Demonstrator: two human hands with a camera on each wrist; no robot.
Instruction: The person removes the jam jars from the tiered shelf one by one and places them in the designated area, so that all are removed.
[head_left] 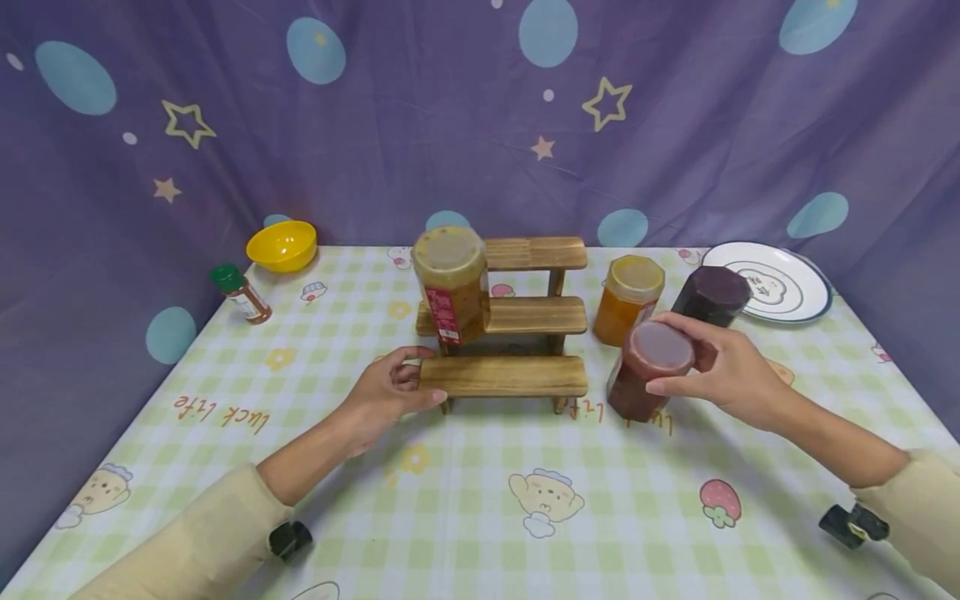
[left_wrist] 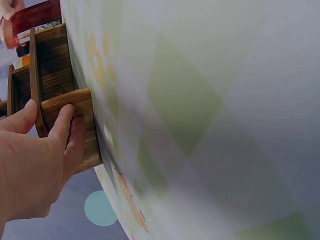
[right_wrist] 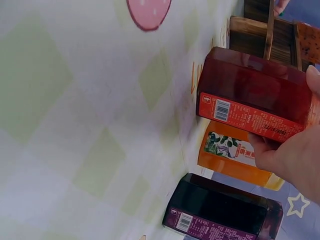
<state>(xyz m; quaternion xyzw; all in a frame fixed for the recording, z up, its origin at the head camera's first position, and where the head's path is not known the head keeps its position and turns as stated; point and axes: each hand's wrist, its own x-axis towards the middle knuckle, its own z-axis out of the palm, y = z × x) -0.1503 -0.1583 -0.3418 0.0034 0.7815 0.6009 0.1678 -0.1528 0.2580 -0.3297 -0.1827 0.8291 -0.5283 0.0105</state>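
Observation:
A three-step wooden rack (head_left: 517, 375) (left_wrist: 65, 120) stands mid-table. My left hand (head_left: 390, 392) (left_wrist: 40, 155) grips the left end of its lowest step, fingers curled round the board. A yellowish jar (head_left: 452, 283) sits on the middle step at the left. My right hand (head_left: 712, 367) (right_wrist: 295, 155) holds a red jam jar (head_left: 647, 371) (right_wrist: 252, 95) by its top, just right of the rack and tilted on the tablecloth. Behind it stand an orange jar (head_left: 628, 298) (right_wrist: 232, 155) and a dark purple jar (head_left: 709, 296) (right_wrist: 220, 210).
A yellow bowl (head_left: 282, 245) and a small green-capped spice bottle (head_left: 242, 292) sit at the back left. A white plate (head_left: 780, 279) lies at the back right. A checked tablecloth (head_left: 480, 500) covers the table; a purple curtain hangs behind.

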